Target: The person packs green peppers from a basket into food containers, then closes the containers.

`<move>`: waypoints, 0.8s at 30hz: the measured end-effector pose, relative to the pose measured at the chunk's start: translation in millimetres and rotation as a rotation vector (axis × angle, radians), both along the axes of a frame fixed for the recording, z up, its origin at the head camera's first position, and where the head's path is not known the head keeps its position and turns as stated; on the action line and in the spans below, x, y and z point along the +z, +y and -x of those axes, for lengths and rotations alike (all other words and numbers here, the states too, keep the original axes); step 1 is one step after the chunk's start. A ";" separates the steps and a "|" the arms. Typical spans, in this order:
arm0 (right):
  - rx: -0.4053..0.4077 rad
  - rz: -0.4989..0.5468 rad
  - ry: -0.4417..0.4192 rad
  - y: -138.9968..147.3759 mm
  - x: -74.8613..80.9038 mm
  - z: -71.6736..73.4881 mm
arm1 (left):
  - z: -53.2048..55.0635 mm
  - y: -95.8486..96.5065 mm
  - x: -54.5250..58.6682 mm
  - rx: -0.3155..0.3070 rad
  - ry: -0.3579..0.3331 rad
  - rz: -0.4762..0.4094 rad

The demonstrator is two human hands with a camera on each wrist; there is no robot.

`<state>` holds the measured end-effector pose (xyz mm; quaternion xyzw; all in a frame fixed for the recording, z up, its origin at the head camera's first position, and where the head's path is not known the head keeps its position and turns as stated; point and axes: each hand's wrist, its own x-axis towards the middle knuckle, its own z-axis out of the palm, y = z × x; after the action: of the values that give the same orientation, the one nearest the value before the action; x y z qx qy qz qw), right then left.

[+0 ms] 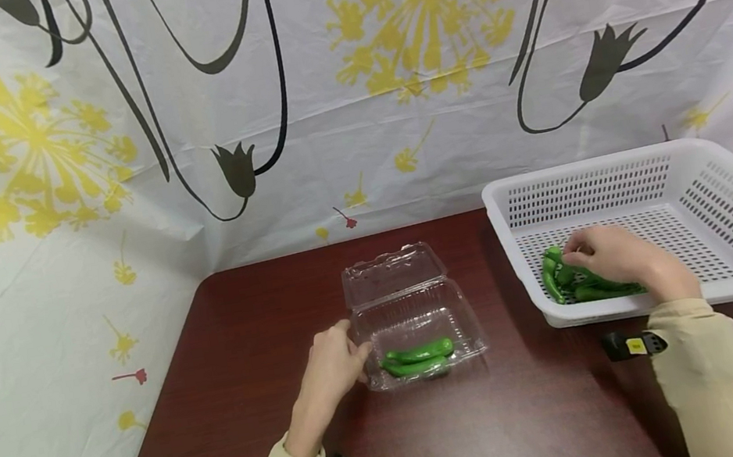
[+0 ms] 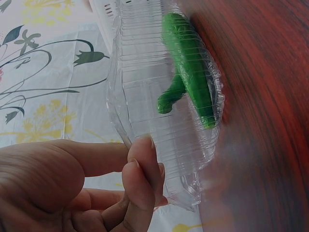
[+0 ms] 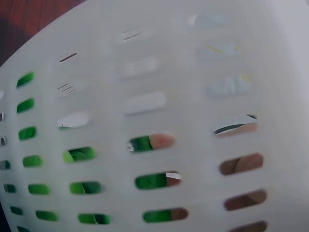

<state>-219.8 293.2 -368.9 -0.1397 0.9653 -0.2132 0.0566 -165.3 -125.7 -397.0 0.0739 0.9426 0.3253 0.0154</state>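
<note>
A clear plastic clamshell box (image 1: 414, 308) lies on the table with its lid folded back. Two green peppers (image 1: 421, 358) rest along its near side. My left hand (image 1: 332, 360) pinches the box's left rim between thumb and fingers; the left wrist view shows the fingertips (image 2: 142, 159) at that edge. Over at the right, my right hand (image 1: 608, 255) reaches into a white basket, its curled fingers on a green pepper (image 1: 564, 276) among several others (image 1: 599, 291). Through the basket slots in the right wrist view, a fingertip (image 3: 161, 141) shows against green; the grip itself is mostly hidden.
The white slotted basket (image 1: 606, 309) stands at the table's right, its near wall under my right wrist. A dark red wooden table (image 1: 247, 333) carries everything. Behind and to the left hangs a patterned white cloth (image 1: 340, 145), close to the table's far edge.
</note>
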 end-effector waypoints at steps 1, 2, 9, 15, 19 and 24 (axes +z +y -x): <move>-0.002 -0.001 0.004 -0.4 0.3 -0.1 | 0.0 0.0 -0.1 0.001 0.001 0.003; -0.002 -0.001 0.009 -0.7 0.6 -0.2 | 0.0 -0.1 -0.1 -0.001 0.006 0.006; -0.006 0.019 0.060 -2.7 3.3 -1.9 | 0.3 0.6 0.7 0.006 -0.008 0.005; -0.018 0.033 0.065 -3.7 5.4 -2.9 | 0.5 1.0 0.6 0.004 -0.001 0.003; -0.018 0.032 0.068 -4.8 7.4 -3.6 | 0.0 1.1 0.9 0.007 -0.003 0.001; -0.015 0.028 0.071 -6.4 9.6 -4.5 | 0.0 1.1 1.0 0.007 -0.005 0.002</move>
<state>-215.3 286.8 -359.3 -0.1408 0.9646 -0.2220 0.0188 -165.3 -124.6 -396.0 0.0697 0.9432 0.3245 0.0167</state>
